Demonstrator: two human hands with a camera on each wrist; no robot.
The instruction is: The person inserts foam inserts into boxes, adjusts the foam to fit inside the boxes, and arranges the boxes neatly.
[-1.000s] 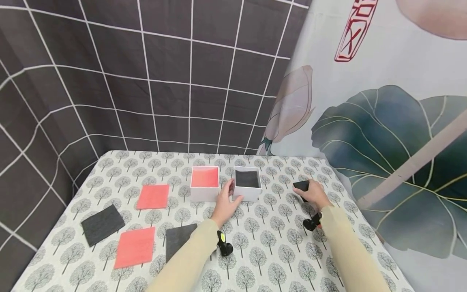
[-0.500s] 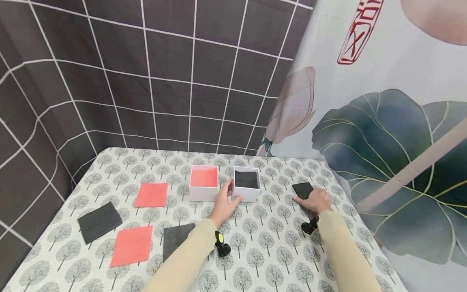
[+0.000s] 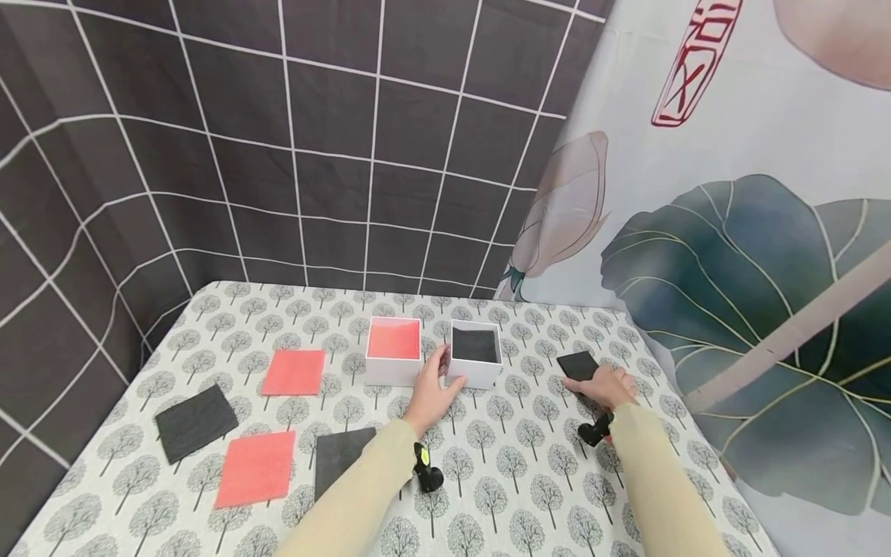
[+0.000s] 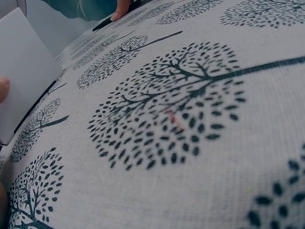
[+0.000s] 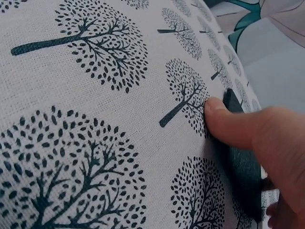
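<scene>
In the head view my left hand holds the near left corner of a small white box, with the thumb on its front and the fingers along its left side. A black lining or sheet shows inside. The thumb tip rests against the box wall in the left wrist view. On the right, my right hand holds a black cloth-like square at the table. Its thumb lies across the square's edge in the right wrist view; the other fingers are mostly hidden.
Left of the held box stands a second white box with red inside. Red squares and black squares lie on the tree-print tablecloth. Some red shows under the right wrist. Curtains hang behind.
The black square at my right hand was tilted up a second ago and now lies lower and flatter. My right hand has turned over it. The left hand stays at the box.
</scene>
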